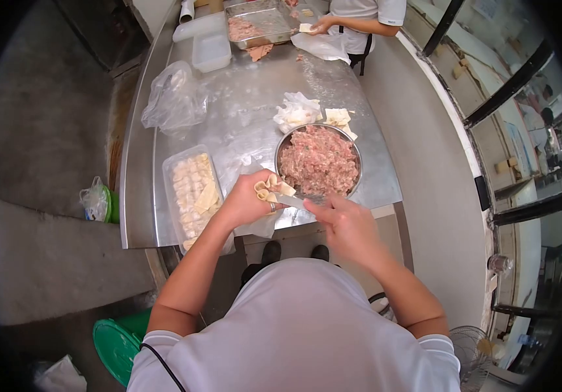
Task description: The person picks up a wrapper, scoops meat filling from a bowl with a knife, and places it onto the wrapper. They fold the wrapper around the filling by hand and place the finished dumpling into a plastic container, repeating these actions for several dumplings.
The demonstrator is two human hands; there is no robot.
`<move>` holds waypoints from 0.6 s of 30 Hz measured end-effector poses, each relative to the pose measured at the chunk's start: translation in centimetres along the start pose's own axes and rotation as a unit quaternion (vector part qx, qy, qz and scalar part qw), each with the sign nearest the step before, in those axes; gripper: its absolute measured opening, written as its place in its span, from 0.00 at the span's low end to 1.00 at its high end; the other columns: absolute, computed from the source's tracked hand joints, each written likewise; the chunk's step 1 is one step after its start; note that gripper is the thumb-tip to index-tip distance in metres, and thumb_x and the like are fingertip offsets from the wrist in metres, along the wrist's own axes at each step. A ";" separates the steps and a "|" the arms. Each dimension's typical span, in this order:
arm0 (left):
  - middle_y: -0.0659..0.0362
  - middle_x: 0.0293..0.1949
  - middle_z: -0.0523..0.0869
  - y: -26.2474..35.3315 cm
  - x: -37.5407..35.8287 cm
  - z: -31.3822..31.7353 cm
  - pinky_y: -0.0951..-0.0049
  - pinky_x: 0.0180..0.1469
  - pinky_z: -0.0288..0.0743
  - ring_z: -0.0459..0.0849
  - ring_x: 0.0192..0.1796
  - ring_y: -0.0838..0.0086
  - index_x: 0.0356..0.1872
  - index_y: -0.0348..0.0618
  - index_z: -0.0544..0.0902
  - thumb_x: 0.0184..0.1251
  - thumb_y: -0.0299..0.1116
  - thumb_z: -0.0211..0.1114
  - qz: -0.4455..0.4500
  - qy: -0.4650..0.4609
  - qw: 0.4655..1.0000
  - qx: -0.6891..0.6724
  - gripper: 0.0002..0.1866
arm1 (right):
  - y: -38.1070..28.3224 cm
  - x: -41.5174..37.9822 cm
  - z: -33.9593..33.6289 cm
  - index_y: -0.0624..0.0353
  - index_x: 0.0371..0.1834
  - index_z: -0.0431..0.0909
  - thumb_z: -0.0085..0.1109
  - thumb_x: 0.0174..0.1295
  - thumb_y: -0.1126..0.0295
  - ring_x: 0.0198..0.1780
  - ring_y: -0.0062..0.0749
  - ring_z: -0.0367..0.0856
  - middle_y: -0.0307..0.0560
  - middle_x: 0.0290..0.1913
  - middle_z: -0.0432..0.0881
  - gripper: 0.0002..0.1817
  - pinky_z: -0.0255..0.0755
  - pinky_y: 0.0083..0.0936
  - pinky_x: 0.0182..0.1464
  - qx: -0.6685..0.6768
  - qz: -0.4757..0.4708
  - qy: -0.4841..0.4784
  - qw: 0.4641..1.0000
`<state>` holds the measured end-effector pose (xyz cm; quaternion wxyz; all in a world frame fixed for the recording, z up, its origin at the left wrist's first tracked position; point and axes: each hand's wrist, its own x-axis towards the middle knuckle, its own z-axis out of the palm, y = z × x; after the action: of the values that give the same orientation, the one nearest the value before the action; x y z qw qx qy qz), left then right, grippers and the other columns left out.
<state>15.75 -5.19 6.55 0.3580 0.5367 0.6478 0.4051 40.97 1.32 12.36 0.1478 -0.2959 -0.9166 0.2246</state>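
Note:
My left hand (245,201) is closed around several curled dough wrappers (269,190), held just above the table's near edge. Closed on the handle end of a flat, thin spreader (292,201) is my right hand (351,228); the spreader's blade reaches to the wrappers in my left hand. Right in front of both hands stands a round metal bowl (360,171) heaped with pink minced meat (319,160). To the left of my left hand, a clear plastic tub (168,186) contains rows of pale filled dumplings (192,189). A loose wrapper sheet lies over some of them.
Behind the bowl are crumpled white wrapping (297,111) and stacked wrappers (338,117). A clear plastic bag (175,98) and a white tub (211,52) lie farther left. Across the metal table (241,111), a co-worker's hand (323,25) holds a wrapper near a meat tray (274,40).

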 end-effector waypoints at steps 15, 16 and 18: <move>0.62 0.35 0.87 0.4 -3.4 5.3 0.81 0.25 0.76 0.84 0.32 0.82 0.47 0.41 0.79 0.62 0.41 0.83 -0.076 0.045 0.938 -0.336 0.23 | 1.3 0.8 7.1 0.66 0.45 0.87 0.70 0.67 0.73 0.32 0.13 0.75 0.33 0.35 0.84 0.09 0.71 0.22 0.35 0.580 0.159 0.031 0.798; 0.62 0.35 0.87 0.4 -3.6 5.1 0.81 0.25 0.76 0.84 0.32 0.82 0.49 0.41 0.79 0.62 0.42 0.83 -0.078 0.053 0.945 -0.313 0.24 | 1.3 1.0 7.0 0.66 0.44 0.87 0.70 0.67 0.73 0.32 0.13 0.75 0.34 0.34 0.85 0.08 0.71 0.22 0.34 0.544 0.156 0.022 0.824; 0.62 0.35 0.87 0.3 -3.9 4.8 0.81 0.26 0.76 0.85 0.32 0.83 0.47 0.41 0.80 0.60 0.41 0.84 -0.075 0.049 0.953 -0.290 0.24 | 1.4 1.5 6.1 0.66 0.42 0.88 0.70 0.66 0.73 0.31 0.14 0.76 0.35 0.32 0.85 0.07 0.71 0.23 0.32 0.466 0.148 0.002 0.872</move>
<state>20.81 -8.31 4.98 0.4952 0.3396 0.5576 0.5731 37.97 1.23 6.65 0.2354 -0.3255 -0.6506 0.6445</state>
